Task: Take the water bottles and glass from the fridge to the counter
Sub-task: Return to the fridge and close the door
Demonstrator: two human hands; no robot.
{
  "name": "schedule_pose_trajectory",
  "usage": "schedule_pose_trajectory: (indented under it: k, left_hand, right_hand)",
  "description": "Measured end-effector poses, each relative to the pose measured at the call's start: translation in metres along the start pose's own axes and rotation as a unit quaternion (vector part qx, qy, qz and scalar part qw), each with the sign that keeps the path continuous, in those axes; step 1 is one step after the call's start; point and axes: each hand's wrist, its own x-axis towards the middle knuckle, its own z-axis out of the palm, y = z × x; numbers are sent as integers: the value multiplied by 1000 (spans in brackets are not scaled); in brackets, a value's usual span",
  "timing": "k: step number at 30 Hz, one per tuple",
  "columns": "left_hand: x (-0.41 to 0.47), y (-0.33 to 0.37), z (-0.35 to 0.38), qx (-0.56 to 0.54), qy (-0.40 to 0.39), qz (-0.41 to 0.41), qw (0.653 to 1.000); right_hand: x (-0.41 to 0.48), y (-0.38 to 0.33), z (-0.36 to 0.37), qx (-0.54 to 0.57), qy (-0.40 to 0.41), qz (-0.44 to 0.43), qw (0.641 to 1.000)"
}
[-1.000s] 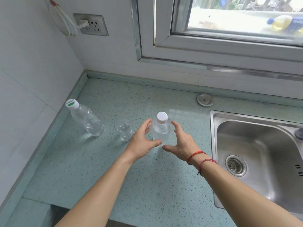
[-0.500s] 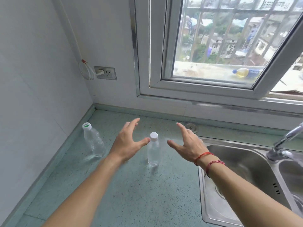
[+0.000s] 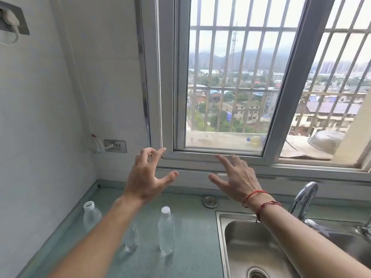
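Two clear water bottles stand upright on the green counter (image 3: 190, 247). One bottle (image 3: 166, 231) with a white cap is in the middle; the other bottle (image 3: 91, 214) is near the left wall. A clear glass (image 3: 131, 240) stands between them, partly behind my left forearm. My left hand (image 3: 148, 175) and my right hand (image 3: 234, 177) are raised well above the counter in front of the window sill, fingers spread, holding nothing.
A steel sink (image 3: 261, 245) with a tap (image 3: 305, 199) lies at the right. A wall socket (image 3: 115, 146) with a plugged cable is on the back wall. A barred window (image 3: 230, 87) fills the back, with a yellow bottle (image 3: 255, 140) outside on the ledge.
Both hands let go of the middle bottle and rose away from it, spreading open. The view tilted up from the counter to the window.
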Motion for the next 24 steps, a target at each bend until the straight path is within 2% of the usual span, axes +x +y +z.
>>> schedule_pose_trajectory:
  k: [5,10,17,24]
  left_hand:
    - [17,27,-18,56,52,59,995]
    - [29,45,-29,112,61,74,989]
    - [30,63,-26,114,52,74,989]
    - [37,105,0,76,45,115,989]
  right_hand:
    - [0,9,-35,-12,55,2,998]
    - [2,12,-64,-24,101,-2,995]
    - [-4,22,-77,-50,113,-2,992]
    - [-28,63,-93,-66,114,30,991]
